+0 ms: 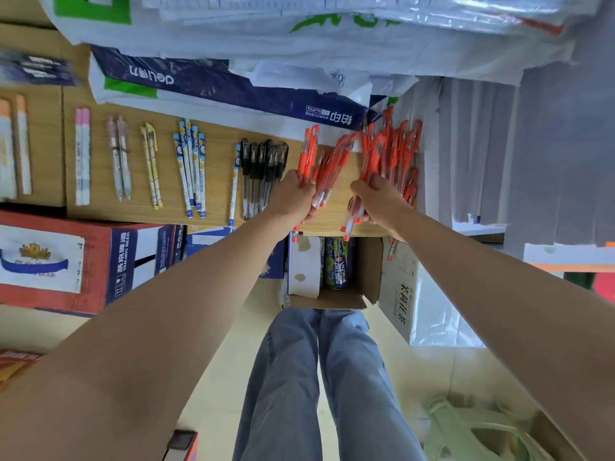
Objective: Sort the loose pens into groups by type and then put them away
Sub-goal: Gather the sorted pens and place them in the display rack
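At the right end of the wooden shelf (100,212), the left hand (294,194) and right hand (379,202) each grip a bunch of red pens (307,154) beside the loose pile (396,144) — light, stiff, slick barrels, probably best squeezed mid-length to stop them fanning out.

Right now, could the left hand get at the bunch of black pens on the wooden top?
Probably yes. The black pens lie uncovered just beside the left hand, with nothing between them. But that hand grips red pens, so it would likely have to put those down first.
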{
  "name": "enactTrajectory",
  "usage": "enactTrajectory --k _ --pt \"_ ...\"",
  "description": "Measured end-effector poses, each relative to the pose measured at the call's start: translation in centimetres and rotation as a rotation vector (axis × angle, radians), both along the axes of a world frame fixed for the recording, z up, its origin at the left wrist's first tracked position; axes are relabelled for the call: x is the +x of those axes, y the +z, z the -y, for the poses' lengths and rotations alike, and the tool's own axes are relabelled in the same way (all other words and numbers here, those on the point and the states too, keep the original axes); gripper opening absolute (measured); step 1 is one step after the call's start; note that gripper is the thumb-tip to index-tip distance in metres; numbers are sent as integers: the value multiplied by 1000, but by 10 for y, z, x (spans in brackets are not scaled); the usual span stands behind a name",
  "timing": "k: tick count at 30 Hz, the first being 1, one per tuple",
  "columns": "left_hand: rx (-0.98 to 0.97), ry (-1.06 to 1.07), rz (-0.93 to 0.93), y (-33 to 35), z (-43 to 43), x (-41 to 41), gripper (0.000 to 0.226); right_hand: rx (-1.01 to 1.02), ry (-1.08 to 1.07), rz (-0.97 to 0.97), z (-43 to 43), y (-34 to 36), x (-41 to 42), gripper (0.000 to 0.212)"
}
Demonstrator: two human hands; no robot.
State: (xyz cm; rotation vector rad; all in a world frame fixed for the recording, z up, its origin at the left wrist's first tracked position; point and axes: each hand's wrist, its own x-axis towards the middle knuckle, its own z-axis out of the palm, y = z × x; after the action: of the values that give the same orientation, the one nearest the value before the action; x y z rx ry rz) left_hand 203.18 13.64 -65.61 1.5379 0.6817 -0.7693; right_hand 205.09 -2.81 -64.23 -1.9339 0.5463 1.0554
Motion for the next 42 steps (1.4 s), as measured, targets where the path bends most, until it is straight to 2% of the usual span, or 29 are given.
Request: enactTrajectory --k 6,9,12,14,20,24,28,32,37,42 --pt "-25 -184 104 94 14 17 26 171 -20 54 15 92 5 21" --pt "-25 -258 174 152 23 30 18 259 -19 130 24 147 10 23" --pt "-29 -310 238 208 35 39 9 291 -94 241 36 203 13 17" --pt "-18 -325 263 238 45 45 7 306 -155 296 49 234 16 11" --pt "-55 -416 349 305 105 60 6 328 -296 490 117 301 16 14" --pt "-97 -459 376 329 163 62 3 259 -431 599 181 323 15 24" --pt "-102 -526 414 341 225 69 3 145 -612 691 253 337 21 12" --pt "-61 -586 416 352 284 79 11 -23 -643 793 320 349 35 22" --pt "-34 -546 385 356 346 98 15 -44 -671 808 383 356 69 16" --pt "-7 -486 356 352 371 110 10 -83 -666 781 404 342 100 11"
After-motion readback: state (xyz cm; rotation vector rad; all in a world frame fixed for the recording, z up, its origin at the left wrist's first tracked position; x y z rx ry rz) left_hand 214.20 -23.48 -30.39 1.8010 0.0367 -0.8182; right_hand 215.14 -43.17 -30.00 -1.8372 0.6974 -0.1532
